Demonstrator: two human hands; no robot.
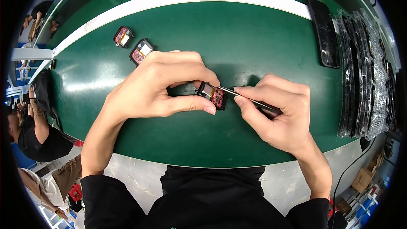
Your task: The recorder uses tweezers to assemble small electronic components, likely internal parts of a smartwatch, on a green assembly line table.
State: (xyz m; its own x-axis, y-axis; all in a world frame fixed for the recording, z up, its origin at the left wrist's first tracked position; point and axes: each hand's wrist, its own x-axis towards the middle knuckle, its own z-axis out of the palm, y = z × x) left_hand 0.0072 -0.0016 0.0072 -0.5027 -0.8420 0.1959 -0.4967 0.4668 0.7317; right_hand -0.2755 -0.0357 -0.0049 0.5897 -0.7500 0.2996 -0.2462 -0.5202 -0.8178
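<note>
Both hands are busy: the left hand [163, 82] pinches a small black case [217, 99] between thumb and forefinger, and the right hand [285, 112] grips dark tweezers [256, 102] between thumb and fingers. The case is in front of the person, around the middle of the green tabletop [190, 146], its open side up, showing a red board and a pale rectangle; I cannot tell whether it rests on the surface. The tweezers slant leftward, tips at its far edge by the left fingertip; contact is too small to make out. Beyond the left hand lie two similar open units, the nearer unit [141, 51] partly hidden by the knuckles, the farther unit [123, 37] just beside it. At the right stand a black slab [323, 34] and, next to it, a plastic-wrapped stack [365, 76].
</note>
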